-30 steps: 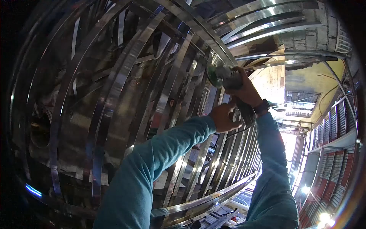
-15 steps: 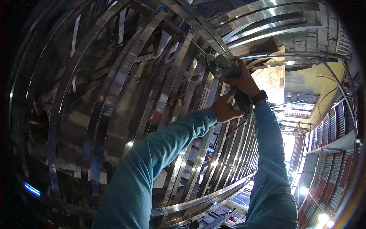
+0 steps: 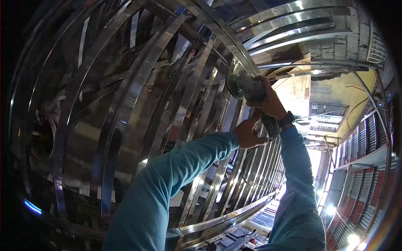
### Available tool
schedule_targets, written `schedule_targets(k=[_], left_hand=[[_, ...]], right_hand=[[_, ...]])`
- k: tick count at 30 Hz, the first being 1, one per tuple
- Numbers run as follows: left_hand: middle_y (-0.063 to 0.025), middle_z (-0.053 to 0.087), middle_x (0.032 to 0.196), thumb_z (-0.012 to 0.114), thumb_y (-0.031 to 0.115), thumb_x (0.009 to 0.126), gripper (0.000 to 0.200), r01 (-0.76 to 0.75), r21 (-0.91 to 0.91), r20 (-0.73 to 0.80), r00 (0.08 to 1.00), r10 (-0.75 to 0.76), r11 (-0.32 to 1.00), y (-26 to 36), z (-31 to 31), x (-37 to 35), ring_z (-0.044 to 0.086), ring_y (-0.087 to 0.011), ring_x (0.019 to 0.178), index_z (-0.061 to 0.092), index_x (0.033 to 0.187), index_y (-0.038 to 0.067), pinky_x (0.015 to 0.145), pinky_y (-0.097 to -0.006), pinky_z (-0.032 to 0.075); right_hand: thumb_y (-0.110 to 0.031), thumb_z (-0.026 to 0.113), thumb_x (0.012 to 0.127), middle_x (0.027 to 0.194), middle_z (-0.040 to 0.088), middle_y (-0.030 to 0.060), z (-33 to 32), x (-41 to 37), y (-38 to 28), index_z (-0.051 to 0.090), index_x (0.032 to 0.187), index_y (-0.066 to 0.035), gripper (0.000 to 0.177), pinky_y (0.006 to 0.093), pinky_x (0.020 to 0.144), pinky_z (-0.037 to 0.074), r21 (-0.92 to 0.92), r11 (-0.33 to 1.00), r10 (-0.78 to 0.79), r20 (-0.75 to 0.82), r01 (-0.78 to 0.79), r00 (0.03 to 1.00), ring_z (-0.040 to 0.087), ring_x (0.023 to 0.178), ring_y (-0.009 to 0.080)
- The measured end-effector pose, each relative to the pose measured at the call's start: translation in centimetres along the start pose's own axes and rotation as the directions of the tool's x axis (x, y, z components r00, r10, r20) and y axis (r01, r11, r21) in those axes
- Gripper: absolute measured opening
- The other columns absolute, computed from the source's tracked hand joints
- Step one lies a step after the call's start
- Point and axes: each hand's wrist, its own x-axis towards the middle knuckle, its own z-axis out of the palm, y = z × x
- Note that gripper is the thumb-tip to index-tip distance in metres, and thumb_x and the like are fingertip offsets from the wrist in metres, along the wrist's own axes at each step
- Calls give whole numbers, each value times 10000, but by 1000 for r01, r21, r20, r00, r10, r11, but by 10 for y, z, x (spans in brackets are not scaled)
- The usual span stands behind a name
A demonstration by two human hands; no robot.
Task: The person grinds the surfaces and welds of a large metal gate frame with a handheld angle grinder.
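An angle grinder [image 3: 251, 87] is in both hands, with its round greenish disc [image 3: 234, 83] facing left beside a shiny metal bar [image 3: 229, 37]. My right hand [image 3: 271, 100] is wrapped round the grinder near its head, and a dark watch sits on that wrist. Lower down, my left hand [image 3: 250, 133] grips the dark rear body [image 3: 270, 125], thumb and fingers curled about it. The disc lies close to the underside of the bar and overlaps the slats in this view. Part of the grinder's body is hidden behind the fingers.
Long polished metal slats [image 3: 125, 100] form a grille across the left and middle. A thin cable [image 3: 250, 152] hangs below the grinder. More bars [image 3: 293, 31] run along the upper right, with a yellowish panel [image 3: 349, 94] and corrugated sheets [image 3: 358, 201] beyond.
The angle grinder and both hands have shifted a little downward, the disc moving slightly away from the bar's upper end. Both hands keep their grip.
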Motion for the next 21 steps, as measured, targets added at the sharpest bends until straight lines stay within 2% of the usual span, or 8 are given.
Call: schedule_targets(k=[2,5,6,8,12,16,18,21], left_hand=[[-224,621,1143,822,387,732,1127,57,119,4,998,-58,991,-2,-4,5,656,-223,850,138,1520,-39,736,-342,543],[-174,653,1025,826,388,730,1063,24,51,-95,995,-19,998,-13,-10,20,639,-186,766,231,1493,-50,691,-328,533],[-174,653,1025,826,388,730,1063,28,53,-90,996,-23,998,-18,-12,23,639,-186,766,231,1493,-50,691,-328,533],[-134,653,924,829,381,733,1014,3,-107,-105,994,-14,994,-22,-18,31,602,-159,692,288,1470,-60,654,-319,521],[-110,642,845,845,390,718,1046,118,42,-112,987,-112,992,-3,-15,19,591,-159,679,276,1479,-48,642,-330,518],[-116,634,803,843,408,716,1096,24,-4,-101,995,-24,1000,-6,1,5,581,-167,655,218,1507,-20,625,-331,514],[-112,644,796,836,415,724,1135,52,43,16,999,-52,998,3,7,-11,596,-174,669,152,1530,3,623,-338,515],[-207,599,1182,818,432,739,1096,17,161,133,990,-39,987,-11,26,-32,638,-260,931,178,1527,19,811,-377,533]], right_hand=[[-142,869,692,1189,591,148,1,0,5,344,1399,-115,881,368,912,505,-7,999,47,0,-47,999,598,1080,236],[-144,861,710,1165,612,152,5,20,29,344,1404,-105,866,347,891,521,292,955,62,-7,-58,998,611,1048,220],[-144,861,710,1165,612,152,8,23,36,344,1404,-105,866,347,891,521,296,953,66,-9,-60,998,611,1048,220],[-148,860,714,1164,615,151,11,30,45,342,1414,-96,872,338,862,531,29,1000,10,-186,-5,982,619,1020,205],[-160,868,703,1165,618,149,11,28,25,342,1420,-89,892,335,845,532,160,987,54,-162,-27,985,620,1003,200],[-197,886,672,1187,600,151,5,6,16,332,1418,-80,936,366,875,514,129,988,92,-33,-87,995,597,1051,225],[-221,897,650,1220,576,161,3,-12,11,325,1417,-76,967,397,906,500,104,992,80,-25,-77,996,579,1096,253],[-170,877,674,1198,579,167,7,-62,8,311,1426,-75,946,386,881,515,321,904,292,25,-284,956,588,1074,241]])
